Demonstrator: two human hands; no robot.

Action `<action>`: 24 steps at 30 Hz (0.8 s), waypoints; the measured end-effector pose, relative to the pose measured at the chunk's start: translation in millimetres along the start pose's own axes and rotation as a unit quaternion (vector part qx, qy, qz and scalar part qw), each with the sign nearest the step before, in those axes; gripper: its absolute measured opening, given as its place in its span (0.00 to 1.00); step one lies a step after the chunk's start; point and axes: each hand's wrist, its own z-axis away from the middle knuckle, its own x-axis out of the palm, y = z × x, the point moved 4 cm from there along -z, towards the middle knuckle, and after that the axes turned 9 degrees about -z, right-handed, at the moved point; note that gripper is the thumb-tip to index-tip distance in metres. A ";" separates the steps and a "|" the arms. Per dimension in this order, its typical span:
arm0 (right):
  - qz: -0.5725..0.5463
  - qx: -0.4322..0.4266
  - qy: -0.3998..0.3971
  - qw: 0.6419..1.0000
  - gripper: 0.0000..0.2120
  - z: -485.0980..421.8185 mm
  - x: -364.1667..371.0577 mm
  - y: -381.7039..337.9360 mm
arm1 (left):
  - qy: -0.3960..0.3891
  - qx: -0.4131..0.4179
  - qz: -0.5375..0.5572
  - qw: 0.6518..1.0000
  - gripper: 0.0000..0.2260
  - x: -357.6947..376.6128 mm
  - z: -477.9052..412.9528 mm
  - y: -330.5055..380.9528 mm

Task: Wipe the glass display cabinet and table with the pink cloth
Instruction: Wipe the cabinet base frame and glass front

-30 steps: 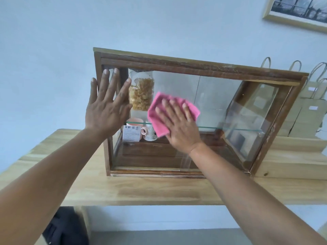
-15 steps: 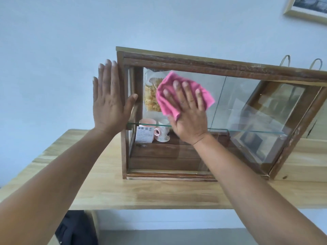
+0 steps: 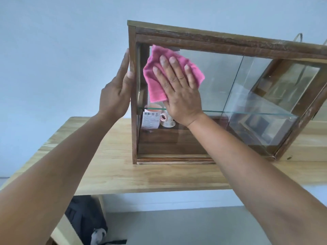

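Note:
A dark wooden glass display cabinet (image 3: pixel 221 39) stands on a light wooden table (image 3: pixel 113 167). My right hand (image 3: pixel 178 92) lies flat with straight fingers on the pink cloth (image 3: pixel 155 80), pressing it against the upper left part of the front glass. My left hand (image 3: pixel 115 92) rests flat against the cabinet's left outer side, thumb on the front post. The cloth and hand hide what stands on the upper shelf.
Inside, below the glass shelf (image 3: pixel 247 113), stand a pink cup with a white label (image 3: pixel 150 119) and a small white cup (image 3: pixel 167 120). A dark bag (image 3: pixel 85 221) lies on the floor under the table. A blue-white wall is behind.
My right hand has slid the pink cloth up and to the left across the glass. My left hand has shifted from the front of the frame onto the cabinet's left side.

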 end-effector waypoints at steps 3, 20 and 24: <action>-0.018 -0.029 -0.073 0.997 0.27 57.1 19.3 -46.6 | 0.003 0.000 0.002 1.000 0.27 10.2 8.7 -2.2; -0.198 0.031 -0.360 0.911 0.24 235.3 -30.5 -7.0 | 0.000 -0.107 0.090 0.990 0.43 55.1 52.0 -23.8; -0.193 0.090 -0.366 0.906 0.24 257.7 -56.1 23.6 | 0.013 -0.117 0.092 0.989 0.42 57.5 54.5 -23.5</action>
